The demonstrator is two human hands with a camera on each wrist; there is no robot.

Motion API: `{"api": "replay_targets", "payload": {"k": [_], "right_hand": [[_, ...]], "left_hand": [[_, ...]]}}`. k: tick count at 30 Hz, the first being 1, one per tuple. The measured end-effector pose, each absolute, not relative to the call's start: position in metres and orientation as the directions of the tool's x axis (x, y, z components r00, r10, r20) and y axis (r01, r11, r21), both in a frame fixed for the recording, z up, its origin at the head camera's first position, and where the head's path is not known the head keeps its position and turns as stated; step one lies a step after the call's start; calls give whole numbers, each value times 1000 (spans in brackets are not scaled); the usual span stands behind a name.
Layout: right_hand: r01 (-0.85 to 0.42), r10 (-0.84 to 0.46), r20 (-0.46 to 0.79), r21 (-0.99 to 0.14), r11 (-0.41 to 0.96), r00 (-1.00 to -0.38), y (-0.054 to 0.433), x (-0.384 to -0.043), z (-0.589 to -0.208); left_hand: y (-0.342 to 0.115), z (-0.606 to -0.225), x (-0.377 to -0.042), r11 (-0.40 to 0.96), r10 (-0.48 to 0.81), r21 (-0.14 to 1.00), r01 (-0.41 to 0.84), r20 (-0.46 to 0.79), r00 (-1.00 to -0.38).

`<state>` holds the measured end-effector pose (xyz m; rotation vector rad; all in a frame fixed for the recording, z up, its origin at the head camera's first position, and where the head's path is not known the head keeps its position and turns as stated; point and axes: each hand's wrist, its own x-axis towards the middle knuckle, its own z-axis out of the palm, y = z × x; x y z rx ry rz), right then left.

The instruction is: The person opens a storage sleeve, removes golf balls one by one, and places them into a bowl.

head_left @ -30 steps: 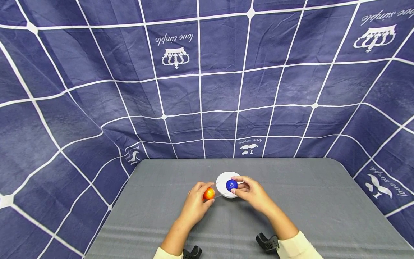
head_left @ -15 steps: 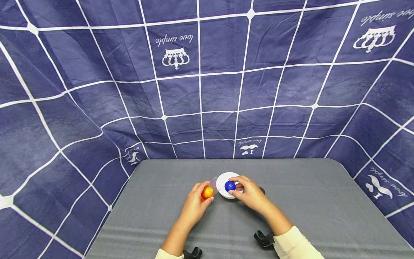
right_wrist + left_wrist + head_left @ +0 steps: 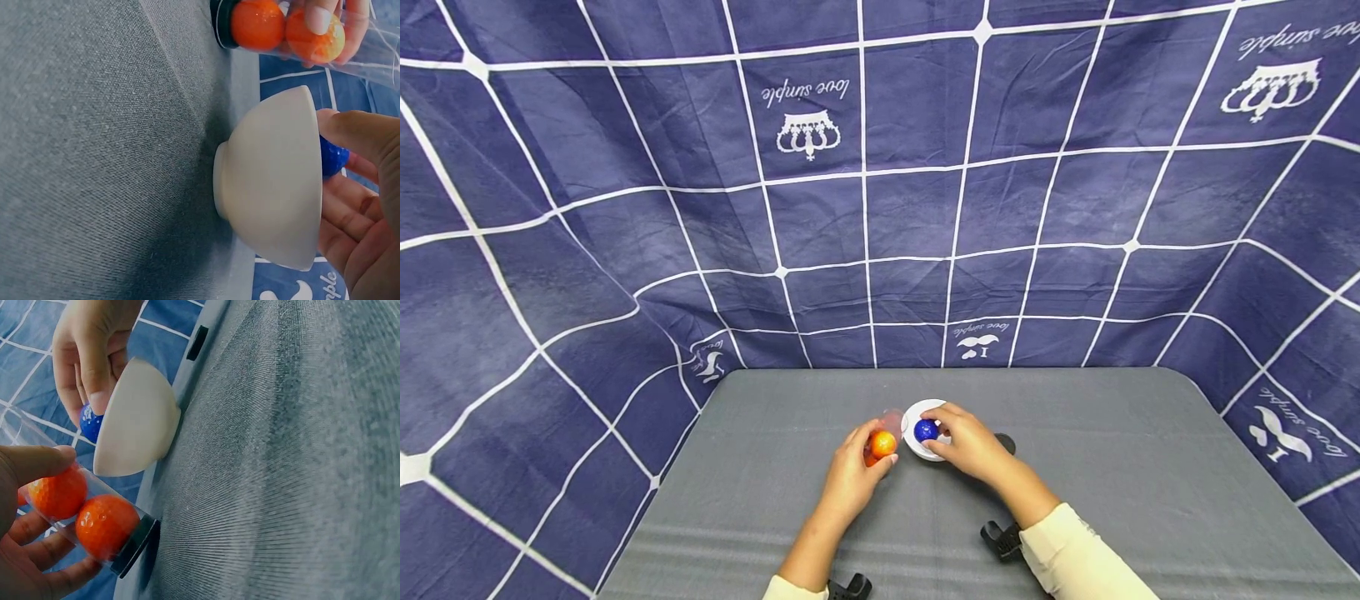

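Observation:
My left hand [image 3: 852, 467] grips a clear plastic tube [image 3: 94, 481] with two orange golf balls [image 3: 107, 527] plainly visible inside. The tube has a black cap at its bottom, close to the table. Just right of it a white bowl [image 3: 272, 178] stands upright on the table. My right hand [image 3: 964, 440] pinches a blue golf ball [image 3: 927, 430] between thumb and fingers at the bowl's mouth. In the right wrist view the bowl's wall hides part of the blue ball. The inside of the bowl is mostly covered by the ball and hand in the head view.
Behind the right hand, a black round object [image 3: 1006, 442] lies on the grey table [image 3: 790, 408]. A blue cloth [image 3: 910, 217] with white lines hangs around the table's back and sides. Black wrist mounts [image 3: 1000, 540] are on both forearms.
My right hand has shifted slightly left with the blue golf ball, uncovering the black object. The tube in my left hand has swung from leaning toward the bowl to more upright.

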<state>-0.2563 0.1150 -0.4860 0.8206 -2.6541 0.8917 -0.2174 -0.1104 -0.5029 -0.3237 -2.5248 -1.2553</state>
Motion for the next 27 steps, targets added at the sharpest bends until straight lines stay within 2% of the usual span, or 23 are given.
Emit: {"api": "replay_targets", "payload": {"k": [6, 17, 27], "right_hand": [[-572, -461, 342, -429, 699, -819, 112, -261, -486], [-566, -490, 286, -348, 747, -823, 110, -270, -492], [-563, -503, 254, -340, 754, -826, 108, -273, -492]], "left_hand": [[-111, -503, -218, 564, 39, 763, 315, 356, -933], [-113, -505, -220, 600, 34, 735, 317, 373, -927], [-114, -503, -220, 596, 26, 752, 283, 334, -942]]}}
